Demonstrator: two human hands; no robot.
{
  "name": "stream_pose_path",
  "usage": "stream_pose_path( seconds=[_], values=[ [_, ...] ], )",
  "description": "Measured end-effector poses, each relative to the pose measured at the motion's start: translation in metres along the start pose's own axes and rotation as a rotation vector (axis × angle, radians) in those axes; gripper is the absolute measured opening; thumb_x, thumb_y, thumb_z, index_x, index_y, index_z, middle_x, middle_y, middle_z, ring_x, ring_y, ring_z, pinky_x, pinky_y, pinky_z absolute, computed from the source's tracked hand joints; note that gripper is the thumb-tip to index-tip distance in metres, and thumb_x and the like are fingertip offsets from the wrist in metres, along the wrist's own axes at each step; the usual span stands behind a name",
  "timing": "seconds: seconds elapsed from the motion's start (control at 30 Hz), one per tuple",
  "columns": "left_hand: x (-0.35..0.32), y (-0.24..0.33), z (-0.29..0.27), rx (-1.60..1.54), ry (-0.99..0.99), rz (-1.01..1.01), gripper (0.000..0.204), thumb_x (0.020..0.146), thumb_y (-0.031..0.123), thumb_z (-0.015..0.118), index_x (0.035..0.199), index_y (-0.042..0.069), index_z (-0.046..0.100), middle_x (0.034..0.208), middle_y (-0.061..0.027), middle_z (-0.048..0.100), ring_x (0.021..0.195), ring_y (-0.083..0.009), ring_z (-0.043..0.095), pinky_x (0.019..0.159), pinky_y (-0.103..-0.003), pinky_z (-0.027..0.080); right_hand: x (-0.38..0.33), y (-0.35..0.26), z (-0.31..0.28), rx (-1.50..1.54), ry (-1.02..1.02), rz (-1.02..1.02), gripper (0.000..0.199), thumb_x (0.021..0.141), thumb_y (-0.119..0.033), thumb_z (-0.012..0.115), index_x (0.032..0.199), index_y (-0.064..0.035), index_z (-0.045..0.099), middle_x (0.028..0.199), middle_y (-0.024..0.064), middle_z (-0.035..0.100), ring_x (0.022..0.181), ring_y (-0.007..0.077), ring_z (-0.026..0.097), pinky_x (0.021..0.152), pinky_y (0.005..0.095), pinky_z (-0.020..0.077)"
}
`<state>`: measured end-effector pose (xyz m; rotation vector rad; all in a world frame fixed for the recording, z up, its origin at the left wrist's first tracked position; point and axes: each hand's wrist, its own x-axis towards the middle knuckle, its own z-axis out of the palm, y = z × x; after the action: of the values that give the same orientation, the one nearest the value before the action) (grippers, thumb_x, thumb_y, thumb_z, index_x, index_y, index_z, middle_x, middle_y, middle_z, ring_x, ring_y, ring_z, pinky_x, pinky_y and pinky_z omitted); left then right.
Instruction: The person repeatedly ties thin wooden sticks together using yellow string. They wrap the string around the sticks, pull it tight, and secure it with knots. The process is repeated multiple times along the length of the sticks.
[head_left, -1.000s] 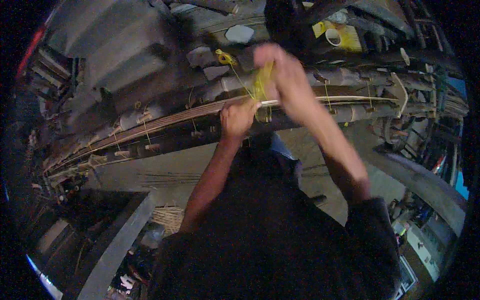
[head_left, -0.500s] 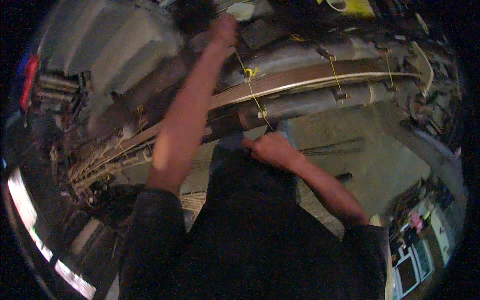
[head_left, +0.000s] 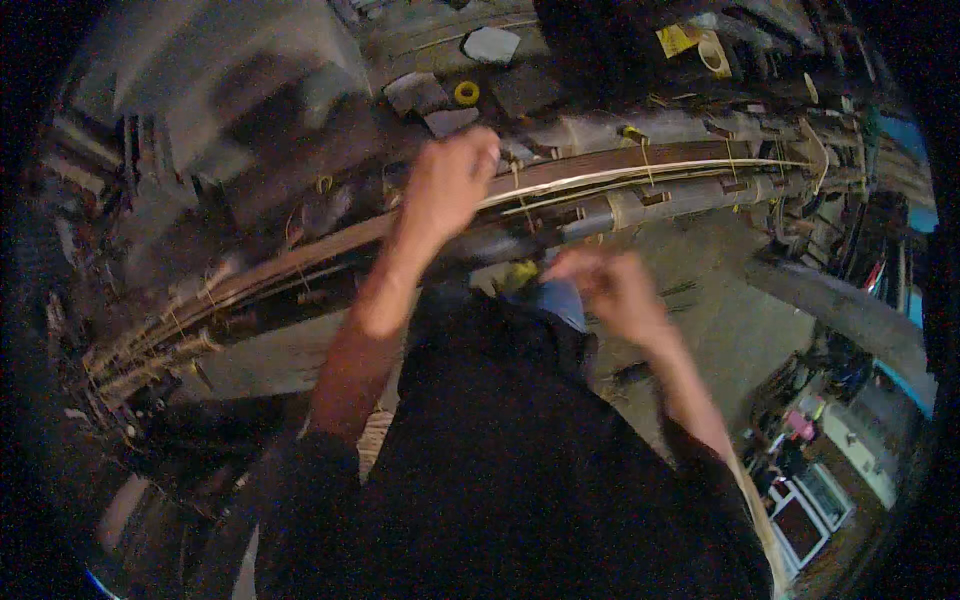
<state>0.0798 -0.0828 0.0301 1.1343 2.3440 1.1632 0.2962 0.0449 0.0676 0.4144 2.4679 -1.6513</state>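
Note:
A long, slightly curved bundle of thin strips (head_left: 560, 178) runs across in front of me between two dark round bars, with a pale strip along it. Thin cords (head_left: 646, 160) cross it at intervals. Over the bundle, near its far edge, is my left hand (head_left: 450, 185), its fingers curled in; what they hold, if anything, is hidden. My right hand (head_left: 615, 285) hovers on the near side of the near bar (head_left: 600, 217), blurred, with fingers bent together. Whatever lies between them is too small to make out. A yellow piece (head_left: 522, 272) shows beside it.
Beyond the bars lie a yellow ring (head_left: 466, 93), a pale flat piece (head_left: 491, 45) and a yellow sheet (head_left: 678, 40). A grey beam (head_left: 835, 300) stands at the right. A white-framed panel (head_left: 805, 520) leans at the lower right.
My left hand has come down and nearer from high over the far side. My right hand has moved to the right. The cord seen stretched between them no longer shows clearly; the view has shifted.

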Motion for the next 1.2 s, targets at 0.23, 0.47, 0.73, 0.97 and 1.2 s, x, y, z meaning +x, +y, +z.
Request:
stream_pose_path(
  seconds=[0.23,0.47,0.73,0.97,1.2],
  values=[
    [-0.053,-0.005,0.052,0.441,0.182,0.113,0.020,0.087,0.026,0.057,0.088,0.007,0.063,0.077,-0.0149,0.065,0.072,-0.0322,0.064,0.066,-0.044,0.050,0.208,-0.132,-0.012,-0.384,-0.166,-0.470,0.034,0.088,-0.034,0.054,0.086,-0.0008,0.063,0.080,0.0154,0.064,0.079,0.0267,0.062,0.071,0.0399,0.0462],
    [-0.044,-0.001,0.054,0.363,0.091,-0.003,0.019,0.088,0.027,0.056,0.097,0.012,0.063,0.077,-0.0140,0.065,0.068,-0.0327,0.064,0.060,-0.045,0.051,0.254,0.016,-0.021,-0.510,0.068,-0.297,0.021,0.086,-0.023,0.053,0.079,-0.0036,0.057,0.076,0.0133,0.057,0.068,0.0278,0.057,0.068,0.0420,0.0460],
    [-0.025,0.014,0.042,-0.295,0.096,-0.174,0.032,0.094,0.030,0.049,0.082,0.007,0.067,0.073,-0.0141,0.066,0.072,-0.0248,0.065,0.066,-0.040,0.048,0.052,0.073,0.095,-0.527,-0.527,-0.393,0.016,0.077,-0.020,0.057,0.077,-0.0075,0.066,0.076,0.0172,0.066,0.070,0.0342,0.066,0.066,0.0473,0.0527],
    [0.105,-0.088,0.073,-0.290,-0.103,-0.600,0.037,0.088,0.039,0.047,0.090,0.004,0.060,0.074,-0.0069,0.058,0.074,-0.0211,0.057,0.063,-0.040,0.043,0.039,0.076,0.079,-0.704,-0.632,-0.354,0.017,0.076,-0.024,0.060,0.086,-0.0113,0.066,0.074,0.0131,0.066,0.067,0.0309,0.066,0.059,0.0444,0.0537],
    [0.099,-0.136,-0.042,0.236,-0.094,-0.077,0.045,0.091,0.046,0.049,0.108,0.007,0.062,0.102,-0.0146,0.066,0.095,-0.0317,0.062,0.082,-0.041,0.048,-0.007,0.039,0.108,0.045,-0.253,-0.164,0.043,0.082,-0.019,0.060,0.123,-0.0076,0.053,0.109,0.0138,0.060,0.095,0.0240,0.061,0.072,0.0370,0.0526]
  ],
)
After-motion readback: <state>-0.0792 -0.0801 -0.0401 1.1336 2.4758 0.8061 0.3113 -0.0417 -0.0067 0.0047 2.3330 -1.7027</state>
